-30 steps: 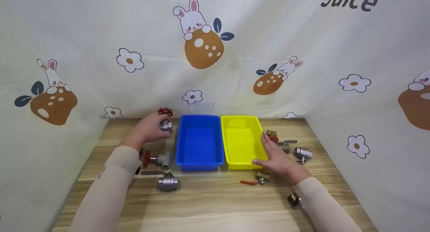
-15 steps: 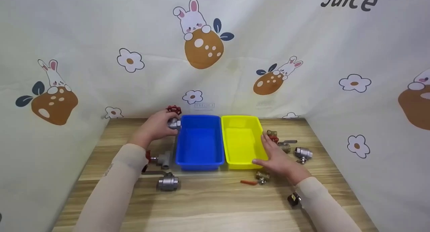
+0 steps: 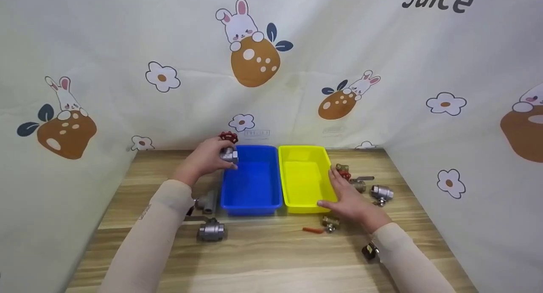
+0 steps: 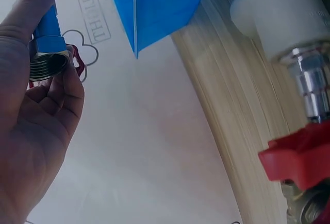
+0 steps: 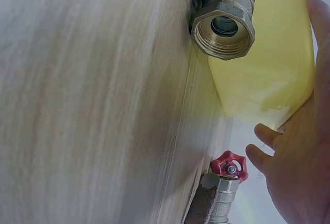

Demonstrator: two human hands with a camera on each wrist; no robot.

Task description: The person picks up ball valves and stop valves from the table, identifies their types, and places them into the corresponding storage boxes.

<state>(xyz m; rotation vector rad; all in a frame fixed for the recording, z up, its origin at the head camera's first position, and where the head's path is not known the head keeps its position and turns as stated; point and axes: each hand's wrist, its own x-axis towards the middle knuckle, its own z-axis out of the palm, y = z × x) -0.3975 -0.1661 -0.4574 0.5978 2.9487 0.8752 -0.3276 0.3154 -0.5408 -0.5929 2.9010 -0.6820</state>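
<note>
My left hand (image 3: pixel 208 157) holds a metal valve with a red handwheel (image 3: pixel 229 137) over the back left corner of the blue bin (image 3: pixel 251 210). In the left wrist view the thumb and fingers pinch the valve's body (image 4: pixel 47 44), its threaded opening facing the camera. My right hand (image 3: pixel 350 199) lies against the right side of the yellow bin (image 3: pixel 307 209), thumb at its front corner and fingers fairly straight. Close to that hand in the right wrist view are a brass valve (image 5: pixel 224 31) and a red handwheel (image 5: pixel 230 167).
Left of the blue bin lie a grey valve (image 3: pixel 208 201), partly behind the sleeve, and a steel ball valve (image 3: pixel 211 231). Right of the yellow bin are several valves, including a steel one (image 3: pixel 382 192). An orange-handled valve (image 3: pixel 330 223) lies in front. A patterned cloth stands behind.
My left hand has carried the red-handled valve to the right, from beside the blue bin to over its back left corner. The right hand stays against the yellow bin.
</note>
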